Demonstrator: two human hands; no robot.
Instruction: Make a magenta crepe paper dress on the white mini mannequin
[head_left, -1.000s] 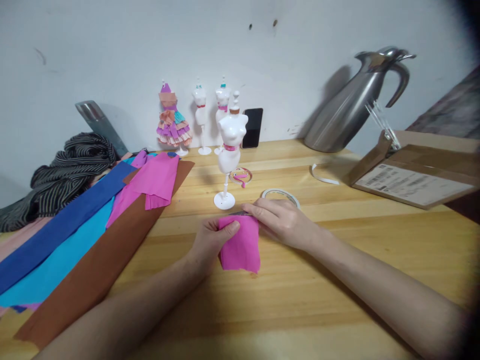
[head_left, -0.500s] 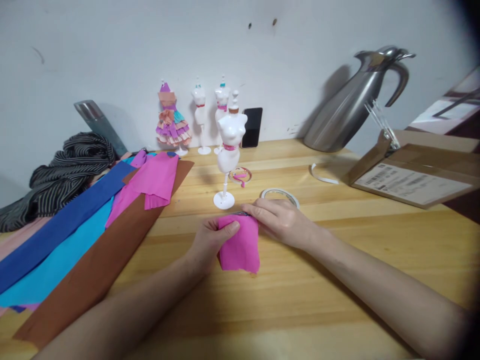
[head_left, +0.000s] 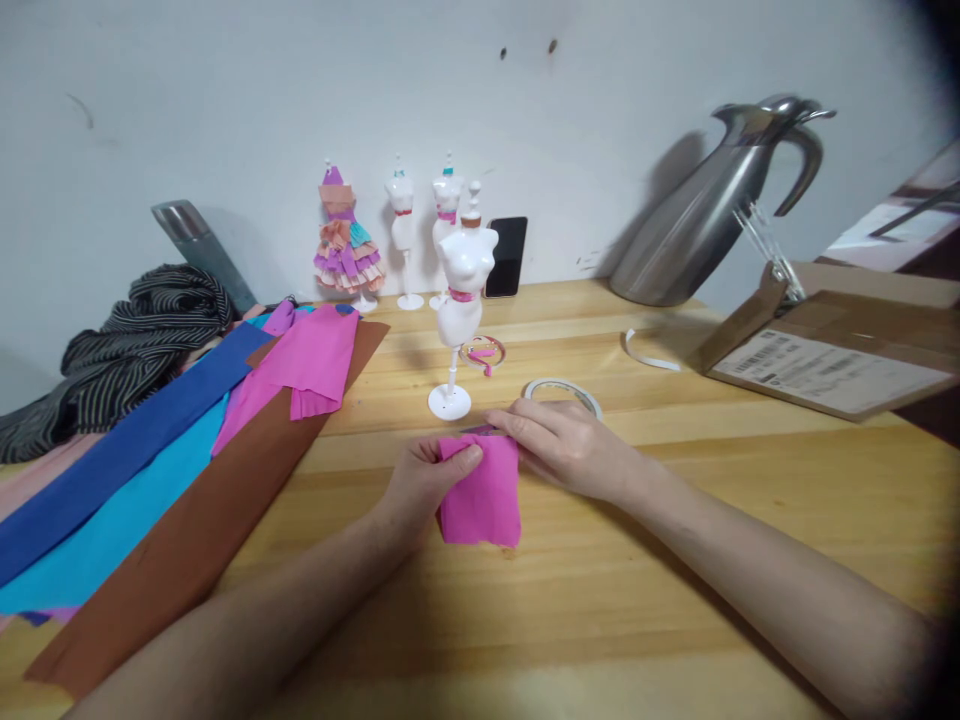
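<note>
My left hand (head_left: 424,482) pinches the upper left part of a pink piece of crepe paper (head_left: 484,500) between thumb and fingers. The paper hangs toward me above the wooden table, its lower edge slightly uneven. At its top edge lie the thin dark blades of scissors (head_left: 480,430). My right hand (head_left: 562,440) is closed around the scissors at the paper's upper right corner; the handles are hidden behind the fingers. Just beyond both hands stands a white mini dress form (head_left: 461,270) with a pink waist band. A roll of white tape (head_left: 566,385) lies behind my right hand.
Coloured sheets, including a brown one (head_left: 202,530) and a blue one (head_left: 135,450), cover the left side. Along the wall stand a dressed form (head_left: 349,245), two white forms and a phone (head_left: 506,257). At right are a steel jug (head_left: 682,220) and a cardboard box (head_left: 832,350).
The scissor blades have shifted slightly along the paper's top edge. Both hands keep their grips in nearly the same place, and the view has moved a little.
</note>
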